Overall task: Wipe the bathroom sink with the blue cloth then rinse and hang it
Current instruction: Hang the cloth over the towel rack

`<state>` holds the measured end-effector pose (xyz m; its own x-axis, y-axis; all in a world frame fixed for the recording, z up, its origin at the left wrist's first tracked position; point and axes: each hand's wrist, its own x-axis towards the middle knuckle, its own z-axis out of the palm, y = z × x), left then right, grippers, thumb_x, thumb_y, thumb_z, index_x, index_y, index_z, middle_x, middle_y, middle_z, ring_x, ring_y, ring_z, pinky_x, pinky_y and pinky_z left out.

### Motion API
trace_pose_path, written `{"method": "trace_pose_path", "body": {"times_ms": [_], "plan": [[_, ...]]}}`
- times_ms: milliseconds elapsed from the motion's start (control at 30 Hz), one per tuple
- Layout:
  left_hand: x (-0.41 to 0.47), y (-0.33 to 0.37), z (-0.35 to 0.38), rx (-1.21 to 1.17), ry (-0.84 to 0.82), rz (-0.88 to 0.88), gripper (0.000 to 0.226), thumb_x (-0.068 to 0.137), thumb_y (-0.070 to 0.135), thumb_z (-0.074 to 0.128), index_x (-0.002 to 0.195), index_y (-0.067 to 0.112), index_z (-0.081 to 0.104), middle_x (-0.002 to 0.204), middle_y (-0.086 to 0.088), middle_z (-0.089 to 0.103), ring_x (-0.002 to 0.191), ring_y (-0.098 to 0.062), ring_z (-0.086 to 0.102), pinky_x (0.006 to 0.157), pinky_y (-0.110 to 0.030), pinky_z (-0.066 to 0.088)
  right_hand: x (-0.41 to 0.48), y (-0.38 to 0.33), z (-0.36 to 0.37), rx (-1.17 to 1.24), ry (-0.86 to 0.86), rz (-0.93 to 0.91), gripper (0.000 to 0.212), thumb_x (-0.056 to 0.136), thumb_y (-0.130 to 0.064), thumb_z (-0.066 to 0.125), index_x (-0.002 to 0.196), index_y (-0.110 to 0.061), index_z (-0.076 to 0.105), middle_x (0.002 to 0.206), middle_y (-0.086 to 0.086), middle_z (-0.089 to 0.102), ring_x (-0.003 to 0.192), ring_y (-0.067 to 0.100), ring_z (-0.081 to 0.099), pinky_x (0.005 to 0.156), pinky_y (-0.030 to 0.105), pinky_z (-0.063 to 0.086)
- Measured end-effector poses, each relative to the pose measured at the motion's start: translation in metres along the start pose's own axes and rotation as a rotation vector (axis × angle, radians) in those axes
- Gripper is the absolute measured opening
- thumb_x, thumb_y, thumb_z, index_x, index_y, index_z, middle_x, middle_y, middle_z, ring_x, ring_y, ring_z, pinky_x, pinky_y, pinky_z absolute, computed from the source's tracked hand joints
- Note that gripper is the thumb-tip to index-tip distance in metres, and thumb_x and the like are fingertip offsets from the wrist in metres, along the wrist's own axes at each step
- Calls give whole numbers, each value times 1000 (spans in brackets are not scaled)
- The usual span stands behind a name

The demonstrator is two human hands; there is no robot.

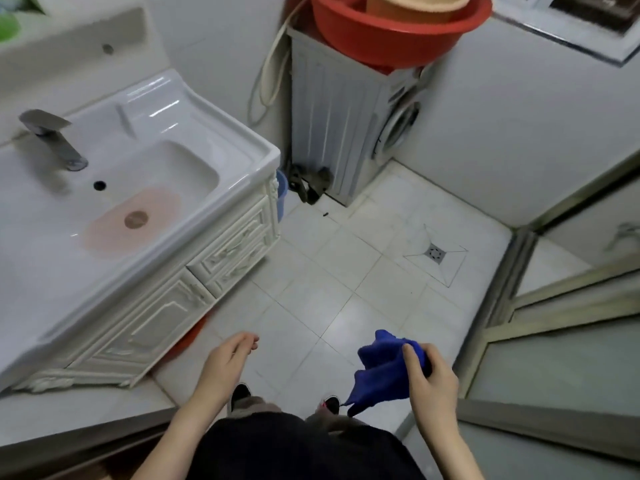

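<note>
The blue cloth (384, 368) hangs bunched from my right hand (433, 382), low in the view above the tiled floor. My left hand (227, 362) is empty, fingers loosely apart, just right of the vanity cabinet. The white sink (180, 109) fills the left side, with a grey tap (55, 140) at its back, a round overflow hole and a brown drain (136, 219) ringed by a pinkish stain. Both hands are well clear of the basin.
A white carved vanity cabinet (194, 278) carries the sink. A washing machine (349, 119) stands in the far corner with a red basin (398, 32) on top. A floor drain (434, 252) lies to the right, and a metal-framed glass door (540, 306) at far right.
</note>
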<state>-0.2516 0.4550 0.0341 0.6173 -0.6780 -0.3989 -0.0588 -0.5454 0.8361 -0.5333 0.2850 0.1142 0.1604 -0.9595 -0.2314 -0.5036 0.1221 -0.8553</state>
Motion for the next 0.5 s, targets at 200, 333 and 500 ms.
{"method": "trace_pose_path", "body": {"times_ms": [200, 333, 500], "plan": [[0, 31, 39, 132, -63, 23, 28, 100, 22, 52, 95, 48, 63, 102, 19, 70, 103, 7, 61, 84, -10, 41, 34, 9, -39, 66, 73, 19, 22, 97, -21, 60, 75, -20, 60, 69, -8, 63, 63, 2, 55, 61, 25, 42], [28, 57, 31, 197, 12, 69, 26, 99, 22, 53, 96, 47, 61, 102, 21, 68, 100, 6, 59, 83, -16, 43, 74, -3, -41, 79, 60, 12, 22, 96, -19, 61, 74, -19, 61, 68, -10, 64, 61, -1, 57, 56, 13, 42], [80, 72, 31, 189, 60, 62, 23, 99, 23, 54, 99, 45, 62, 105, 18, 69, 102, 3, 61, 86, -26, 46, 138, -28, -22, 92, 19, -8, 21, 96, -17, 58, 76, -19, 63, 69, -12, 68, 65, -1, 63, 55, 7, 44]]}}
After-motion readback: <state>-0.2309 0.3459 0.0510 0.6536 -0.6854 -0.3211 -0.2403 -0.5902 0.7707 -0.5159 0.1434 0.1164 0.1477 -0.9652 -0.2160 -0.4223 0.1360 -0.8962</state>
